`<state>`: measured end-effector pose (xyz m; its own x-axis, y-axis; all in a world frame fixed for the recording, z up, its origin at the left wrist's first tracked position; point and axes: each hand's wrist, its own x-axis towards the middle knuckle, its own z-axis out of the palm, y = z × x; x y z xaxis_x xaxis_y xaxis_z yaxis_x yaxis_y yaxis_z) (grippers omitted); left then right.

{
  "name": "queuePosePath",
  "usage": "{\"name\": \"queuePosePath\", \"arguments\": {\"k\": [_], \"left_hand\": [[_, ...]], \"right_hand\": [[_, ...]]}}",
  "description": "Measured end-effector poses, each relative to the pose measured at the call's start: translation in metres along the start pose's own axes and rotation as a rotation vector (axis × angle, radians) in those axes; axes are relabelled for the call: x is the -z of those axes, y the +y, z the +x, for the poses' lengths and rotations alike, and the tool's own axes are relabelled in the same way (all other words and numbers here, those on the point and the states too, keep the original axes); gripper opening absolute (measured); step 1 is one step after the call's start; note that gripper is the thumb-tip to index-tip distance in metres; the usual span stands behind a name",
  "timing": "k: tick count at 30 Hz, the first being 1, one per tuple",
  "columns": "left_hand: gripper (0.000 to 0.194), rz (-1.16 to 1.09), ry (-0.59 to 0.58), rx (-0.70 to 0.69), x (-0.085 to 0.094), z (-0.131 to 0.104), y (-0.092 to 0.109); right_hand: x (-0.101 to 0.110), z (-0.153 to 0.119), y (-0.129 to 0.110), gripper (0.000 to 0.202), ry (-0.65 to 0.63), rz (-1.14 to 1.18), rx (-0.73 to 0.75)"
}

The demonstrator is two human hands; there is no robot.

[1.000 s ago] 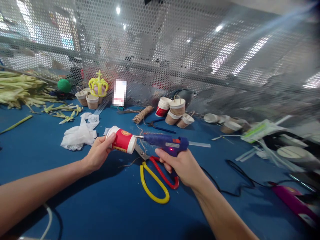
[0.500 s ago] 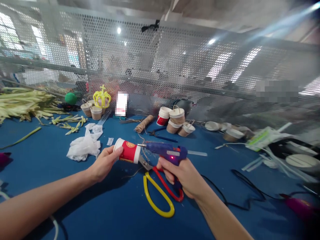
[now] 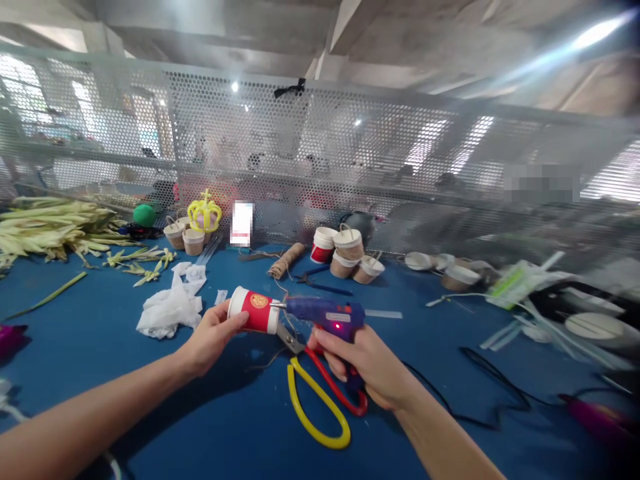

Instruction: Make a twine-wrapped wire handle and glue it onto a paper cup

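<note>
My left hand [image 3: 214, 337] grips a red and white paper cup [image 3: 257, 311] by its rim end, the cup lying sideways above the table. In my right hand [image 3: 357, 357] is a blue hot glue gun [image 3: 320, 312] with a small red light lit and a clear glue stick [image 3: 384, 314] out of its back. The nozzle meets the cup near its base edge; whether it touches I cannot tell. Scissors [image 3: 319, 403] with one yellow and one red handle lie beneath, their blades partly hidden by the cup.
A twine roll [image 3: 287, 261], pliers [image 3: 325, 285] and several twine-wrapped cups [image 3: 345, 263] sit behind. Crumpled white plastic [image 3: 170, 310] and dried leaves [image 3: 55, 227] lie left. Glue sticks [image 3: 555, 337] and a black cord [image 3: 493, 380] lie right. A perforated metal screen [image 3: 280, 153] stands at the back.
The glue gun's nozzle has shifted slightly left and now overlaps the cup's base end. The camera has tilted up a little, so the whole scene sits lower.
</note>
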<state>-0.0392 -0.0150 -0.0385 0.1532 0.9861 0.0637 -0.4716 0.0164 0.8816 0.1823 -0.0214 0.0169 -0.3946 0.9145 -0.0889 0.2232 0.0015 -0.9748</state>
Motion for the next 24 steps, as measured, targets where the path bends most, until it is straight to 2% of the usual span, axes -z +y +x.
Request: {"name": "queuePosePath", "arguments": {"k": [5, 9, 15, 24], "left_hand": [[0.023, -0.008, 0.077, -0.016, 0.000, 0.001, 0.003], [0.020, -0.003, 0.112, -0.040, -0.001, 0.001, 0.004], [0.020, 0.081, 0.084, -0.090, 0.001, -0.001, 0.004], [0.018, 0.252, 0.049, -0.126, 0.007, -0.003, 0.000]], "right_hand": [[0.002, -0.001, -0.011, 0.027, 0.006, -0.028, -0.006], [0.003, -0.003, -0.009, 0.029, -0.001, -0.002, -0.018], [0.005, -0.006, 0.005, 0.028, -0.031, 0.096, -0.071], [0.008, -0.007, 0.014, 0.029, -0.119, 0.136, -0.121]]}}
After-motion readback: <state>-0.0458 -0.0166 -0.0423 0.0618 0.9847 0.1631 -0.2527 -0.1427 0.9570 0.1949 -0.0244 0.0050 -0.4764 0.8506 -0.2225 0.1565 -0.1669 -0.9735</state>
